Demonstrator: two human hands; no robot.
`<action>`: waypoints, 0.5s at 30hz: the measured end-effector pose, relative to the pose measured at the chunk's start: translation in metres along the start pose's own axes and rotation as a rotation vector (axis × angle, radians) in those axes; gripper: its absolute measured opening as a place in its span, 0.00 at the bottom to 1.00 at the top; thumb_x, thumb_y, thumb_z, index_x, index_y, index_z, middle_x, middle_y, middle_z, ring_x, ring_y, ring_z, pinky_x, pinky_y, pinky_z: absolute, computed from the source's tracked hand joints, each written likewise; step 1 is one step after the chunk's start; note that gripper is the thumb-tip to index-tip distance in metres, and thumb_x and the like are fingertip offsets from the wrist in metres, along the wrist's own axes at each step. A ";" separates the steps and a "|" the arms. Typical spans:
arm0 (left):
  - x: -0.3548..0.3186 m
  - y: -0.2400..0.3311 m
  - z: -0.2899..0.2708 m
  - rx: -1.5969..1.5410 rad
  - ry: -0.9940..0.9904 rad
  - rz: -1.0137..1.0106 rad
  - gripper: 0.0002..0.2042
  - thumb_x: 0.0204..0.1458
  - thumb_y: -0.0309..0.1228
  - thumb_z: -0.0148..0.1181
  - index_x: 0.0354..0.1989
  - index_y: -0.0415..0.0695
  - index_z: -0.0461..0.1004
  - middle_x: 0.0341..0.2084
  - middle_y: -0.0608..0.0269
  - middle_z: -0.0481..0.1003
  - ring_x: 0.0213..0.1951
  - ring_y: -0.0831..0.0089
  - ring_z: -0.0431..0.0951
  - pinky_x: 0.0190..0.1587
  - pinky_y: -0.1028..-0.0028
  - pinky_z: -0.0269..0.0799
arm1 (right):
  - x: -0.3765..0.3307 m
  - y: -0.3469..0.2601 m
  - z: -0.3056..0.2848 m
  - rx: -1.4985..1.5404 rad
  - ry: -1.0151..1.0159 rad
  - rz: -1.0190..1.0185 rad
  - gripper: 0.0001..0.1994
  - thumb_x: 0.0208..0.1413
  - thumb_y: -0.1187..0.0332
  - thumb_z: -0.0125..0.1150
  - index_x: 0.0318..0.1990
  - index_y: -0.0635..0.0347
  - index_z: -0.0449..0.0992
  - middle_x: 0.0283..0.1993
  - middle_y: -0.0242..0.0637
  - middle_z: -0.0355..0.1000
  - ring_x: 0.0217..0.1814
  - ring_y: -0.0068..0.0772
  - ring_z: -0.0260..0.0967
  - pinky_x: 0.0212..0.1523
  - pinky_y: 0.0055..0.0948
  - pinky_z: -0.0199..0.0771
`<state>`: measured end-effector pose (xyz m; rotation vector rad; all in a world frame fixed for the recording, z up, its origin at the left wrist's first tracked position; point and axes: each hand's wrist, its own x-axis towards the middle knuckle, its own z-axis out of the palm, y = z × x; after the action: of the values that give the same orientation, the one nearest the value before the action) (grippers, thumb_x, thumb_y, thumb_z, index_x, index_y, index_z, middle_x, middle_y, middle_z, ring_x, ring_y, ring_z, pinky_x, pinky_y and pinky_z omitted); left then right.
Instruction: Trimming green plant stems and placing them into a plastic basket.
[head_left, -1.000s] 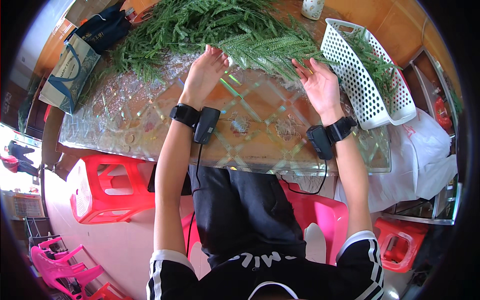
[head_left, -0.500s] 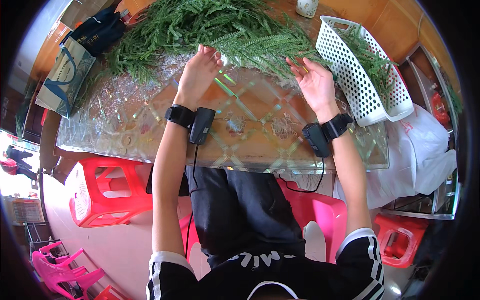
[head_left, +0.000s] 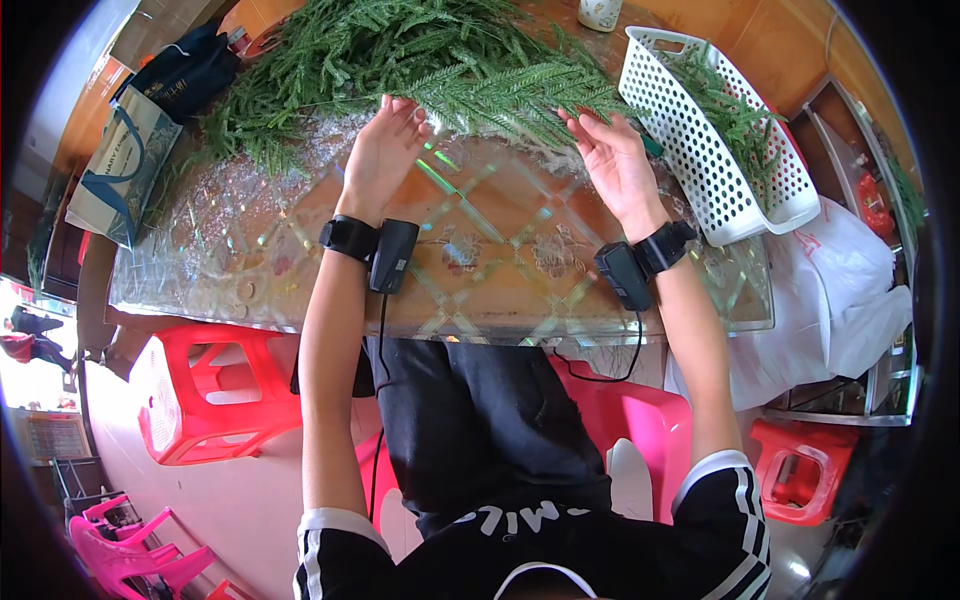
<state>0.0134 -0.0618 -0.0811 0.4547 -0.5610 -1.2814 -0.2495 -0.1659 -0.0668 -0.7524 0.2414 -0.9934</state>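
Observation:
A feathery green artificial pine branch stretches between my hands, in front of a large heap of similar branches. My left hand has its fingers curled at the branch's left part, where a thin stem runs. On the other side, my right hand is palm up, its fingers loosely bent around the branch's right part. The exact grip of its fingertips is partly lost among the needles. Beside that hand shows a small dark green object, its kind unclear.
Glass covers the patterned table, strewn with white flecks. A white perforated basket holding green sprigs stands at right, near a patterned cup. Bags sit at left. White plastic sacks and red stools flank the table.
The whole view has shifted slightly. Both hands stay near the pine branch with nearly the same pose; the right fingers sit a little closer to the needles.

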 end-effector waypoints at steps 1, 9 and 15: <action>0.000 0.000 0.000 0.000 -0.001 -0.001 0.10 0.54 0.37 0.49 0.33 0.42 0.66 0.33 0.63 0.67 0.39 0.70 0.66 0.45 0.71 0.63 | 0.000 0.000 0.000 -0.007 0.006 0.009 0.03 0.45 0.81 0.56 0.26 0.62 0.71 0.35 0.41 0.72 0.46 0.39 0.68 0.48 0.24 0.67; 0.000 -0.001 0.001 0.036 0.014 -0.003 0.11 0.53 0.38 0.49 0.34 0.41 0.65 0.34 0.63 0.66 0.39 0.71 0.66 0.45 0.72 0.63 | 0.000 -0.001 -0.001 -0.028 0.015 0.036 0.06 0.45 0.81 0.55 0.33 0.68 0.73 0.36 0.40 0.72 0.46 0.38 0.68 0.46 0.23 0.67; -0.001 -0.001 0.002 0.059 0.023 -0.005 0.12 0.54 0.37 0.49 0.34 0.40 0.65 0.34 0.62 0.66 0.40 0.70 0.66 0.46 0.72 0.63 | -0.001 -0.001 0.000 -0.037 0.035 0.040 0.05 0.45 0.82 0.54 0.32 0.69 0.73 0.37 0.41 0.71 0.45 0.38 0.68 0.45 0.24 0.68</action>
<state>0.0112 -0.0616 -0.0808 0.5198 -0.5800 -1.2651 -0.2502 -0.1656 -0.0661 -0.7614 0.3049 -0.9670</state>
